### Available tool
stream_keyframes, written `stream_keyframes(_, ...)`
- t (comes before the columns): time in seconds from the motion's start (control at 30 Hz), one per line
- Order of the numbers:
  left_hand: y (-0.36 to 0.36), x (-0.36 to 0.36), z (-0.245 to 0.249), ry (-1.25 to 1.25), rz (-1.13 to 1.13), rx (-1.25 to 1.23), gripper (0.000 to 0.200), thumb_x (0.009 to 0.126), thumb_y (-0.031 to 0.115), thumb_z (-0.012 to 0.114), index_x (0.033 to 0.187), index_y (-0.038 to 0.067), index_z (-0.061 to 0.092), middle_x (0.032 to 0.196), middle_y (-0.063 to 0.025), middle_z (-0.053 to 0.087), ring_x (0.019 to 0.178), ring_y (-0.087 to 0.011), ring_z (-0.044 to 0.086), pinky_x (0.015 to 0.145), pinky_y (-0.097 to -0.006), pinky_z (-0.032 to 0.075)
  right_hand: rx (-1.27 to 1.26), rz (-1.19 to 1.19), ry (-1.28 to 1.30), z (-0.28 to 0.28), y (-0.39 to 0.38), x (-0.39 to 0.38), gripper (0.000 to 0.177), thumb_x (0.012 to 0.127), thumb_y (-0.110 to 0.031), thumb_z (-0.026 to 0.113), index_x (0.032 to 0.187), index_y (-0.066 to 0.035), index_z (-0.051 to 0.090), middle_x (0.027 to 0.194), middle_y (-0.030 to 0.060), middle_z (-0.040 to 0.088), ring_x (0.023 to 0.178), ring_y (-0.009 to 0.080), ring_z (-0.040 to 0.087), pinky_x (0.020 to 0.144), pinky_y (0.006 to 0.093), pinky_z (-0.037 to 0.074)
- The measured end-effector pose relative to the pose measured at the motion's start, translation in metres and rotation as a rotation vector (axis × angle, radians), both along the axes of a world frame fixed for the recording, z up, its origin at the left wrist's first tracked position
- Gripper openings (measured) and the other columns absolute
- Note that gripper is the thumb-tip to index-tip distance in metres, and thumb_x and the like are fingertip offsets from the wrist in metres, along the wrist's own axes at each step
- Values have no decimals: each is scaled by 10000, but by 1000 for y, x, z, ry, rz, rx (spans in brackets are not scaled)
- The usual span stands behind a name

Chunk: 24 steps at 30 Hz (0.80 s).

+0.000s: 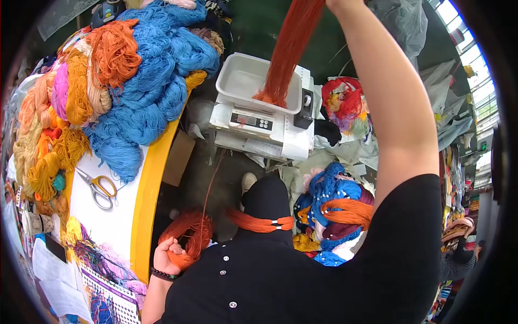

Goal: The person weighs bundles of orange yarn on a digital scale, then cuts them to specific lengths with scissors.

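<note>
My right hand (pixel 344 4), raised at the top edge and partly cut off, holds up a long rust-red yarn hank (pixel 288 46). The lower end of that hank rests in the white tray (pixel 237 75) on a digital scale (pixel 251 121). At the lower left my left hand (pixel 168 256) is closed round a looped orange-red skein (pixel 186 229). One thin strand runs from this skein up towards the scale. Another orange skein with white ties (pixel 259 222) lies across my lap.
Blue yarn (pixel 156 70) and orange yarn (pixel 115 51) are heaped on the left table (pixel 154 183) near scissors (pixel 100 189). A bag of mixed yarn (pixel 337 200) stands right of my lap. Another person (pixel 458 259) is at the far right.
</note>
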<state>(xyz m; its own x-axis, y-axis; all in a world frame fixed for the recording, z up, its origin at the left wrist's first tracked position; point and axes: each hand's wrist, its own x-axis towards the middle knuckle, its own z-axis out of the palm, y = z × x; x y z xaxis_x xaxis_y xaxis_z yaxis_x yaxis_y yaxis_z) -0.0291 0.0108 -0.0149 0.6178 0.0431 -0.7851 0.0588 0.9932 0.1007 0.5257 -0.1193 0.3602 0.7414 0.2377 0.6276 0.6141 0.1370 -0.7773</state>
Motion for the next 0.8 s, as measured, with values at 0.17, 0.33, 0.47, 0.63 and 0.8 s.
stream_keyframes(0.17,0,1,3,38,11,1,144,904,168,520,814,72,577,587,40,491,548,-101,486,648,-314,475,-116,9,73,-68,6,63,254,955,-251,485,792,-67,551,640,7,508,570,104,482,515,228,393)
stream_keyframes(0.33,4,-2,8,-112,8,11,151,931,201,502,864,86,575,601,63,434,553,-90,449,687,-322,469,-775,-82,-141,-212,-14,41,250,899,-298,558,938,-65,640,836,90,653,721,220,595,649,333,474)
stream_keyframes(0.47,10,1,69,-406,41,50,172,938,225,490,873,78,549,591,74,385,539,-78,409,678,-318,459,-1294,-209,-513,-295,-43,-58,160,779,-211,616,878,-87,624,980,143,633,974,344,577,880,516,389)
stream_keyframes(0.63,14,1,146,-1009,28,50,212,943,283,504,813,116,494,512,87,448,421,-71,492,545,-320,481,-852,-264,-507,-313,-56,-159,439,700,-193,723,1069,-36,544,1109,154,574,1036,354,529,922,472,379)
stream_keyframes(0.8,34,19,204,-1680,-147,14,294,958,229,444,691,106,443,591,7,479,466,-141,532,554,-359,510,-959,380,-75,-384,-50,-273,498,902,-432,485,1238,-68,535,1344,177,457,1301,336,364,1087,563,191)
